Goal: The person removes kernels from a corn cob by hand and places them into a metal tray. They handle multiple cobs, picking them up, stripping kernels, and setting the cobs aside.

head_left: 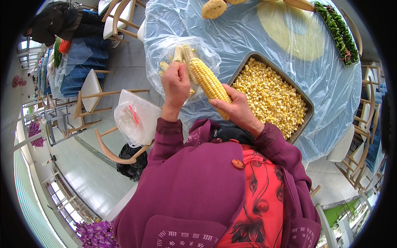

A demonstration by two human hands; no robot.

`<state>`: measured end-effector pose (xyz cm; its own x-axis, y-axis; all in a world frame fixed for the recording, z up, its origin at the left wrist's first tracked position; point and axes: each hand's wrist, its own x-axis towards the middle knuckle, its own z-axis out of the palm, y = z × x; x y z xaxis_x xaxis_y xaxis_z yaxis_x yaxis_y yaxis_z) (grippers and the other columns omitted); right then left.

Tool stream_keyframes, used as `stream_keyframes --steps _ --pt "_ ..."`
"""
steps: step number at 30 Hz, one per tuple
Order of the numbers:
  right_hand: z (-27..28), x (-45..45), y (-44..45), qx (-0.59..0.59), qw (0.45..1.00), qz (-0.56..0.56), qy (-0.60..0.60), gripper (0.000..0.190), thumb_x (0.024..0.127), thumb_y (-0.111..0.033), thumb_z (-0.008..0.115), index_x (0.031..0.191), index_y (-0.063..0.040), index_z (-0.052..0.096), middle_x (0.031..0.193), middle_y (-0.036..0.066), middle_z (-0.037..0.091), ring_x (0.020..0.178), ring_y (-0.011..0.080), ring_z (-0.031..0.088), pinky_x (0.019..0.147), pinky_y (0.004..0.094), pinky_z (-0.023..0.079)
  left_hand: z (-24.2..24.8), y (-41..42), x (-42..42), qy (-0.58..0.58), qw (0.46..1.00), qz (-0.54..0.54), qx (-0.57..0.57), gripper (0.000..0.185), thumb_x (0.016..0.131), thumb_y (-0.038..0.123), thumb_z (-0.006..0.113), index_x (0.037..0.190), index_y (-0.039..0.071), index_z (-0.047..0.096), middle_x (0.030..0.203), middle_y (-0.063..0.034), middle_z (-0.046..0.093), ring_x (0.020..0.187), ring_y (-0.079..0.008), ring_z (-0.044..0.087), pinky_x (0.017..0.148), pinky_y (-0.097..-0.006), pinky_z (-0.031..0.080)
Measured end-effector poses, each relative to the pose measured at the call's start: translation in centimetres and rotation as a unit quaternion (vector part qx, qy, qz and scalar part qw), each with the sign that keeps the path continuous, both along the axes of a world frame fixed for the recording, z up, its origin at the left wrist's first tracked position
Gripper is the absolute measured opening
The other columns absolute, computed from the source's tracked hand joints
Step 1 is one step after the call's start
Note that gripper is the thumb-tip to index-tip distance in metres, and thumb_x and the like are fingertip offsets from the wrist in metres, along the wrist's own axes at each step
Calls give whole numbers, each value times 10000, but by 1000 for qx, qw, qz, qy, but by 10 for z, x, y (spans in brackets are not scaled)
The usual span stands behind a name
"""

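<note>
My right hand [237, 107] grips the lower end of a yellow ear of corn [209, 80], which is tilted up to the left and still full of kernels. Beside it my left hand [176, 82] is closed around a pale stripped corn cob [178, 53] whose top sticks out above the fist. Another bare cob [188, 52] lies just behind the ear. These cobs are over a clear plastic bag [207, 49] spread on the table, with more corn pieces [163, 65] in it. To the right, a metal tray [305, 124] holds a heap of loose corn kernels [269, 96].
Clear plastic film covers the round blue table [332, 102]. Potatoes [214, 8] and bundled green peppers [336, 34] lie at its far side. A chair [141, 108] at the left bears a plastic bag [130, 121]. A person [59, 23] in dark clothes stands at upper left.
</note>
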<state>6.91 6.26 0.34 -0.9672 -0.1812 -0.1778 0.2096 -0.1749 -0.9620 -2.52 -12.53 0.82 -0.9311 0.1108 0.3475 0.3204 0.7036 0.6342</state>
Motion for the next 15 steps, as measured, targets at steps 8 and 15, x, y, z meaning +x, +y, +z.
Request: stream_keyframes --steps 8,15 --pt "-6 0 -2 -20 999 0 -30 334 869 -210 751 1098 2 634 862 -14 605 771 48 535 658 221 452 -42 -22 -14 -39 993 40 104 246 871 17 666 1111 36 717 906 -107 715 704 -150 644 680 -279 517" --pt "-3 0 -1 -21 999 8 -35 339 868 -209 750 1107 -1 629 869 -14 604 765 47 530 655 220 450 -17 4 -3 -185 886 65 419 104 906 76 693 960 -4 733 806 -3 675 704 -60 585 651 -203 465"
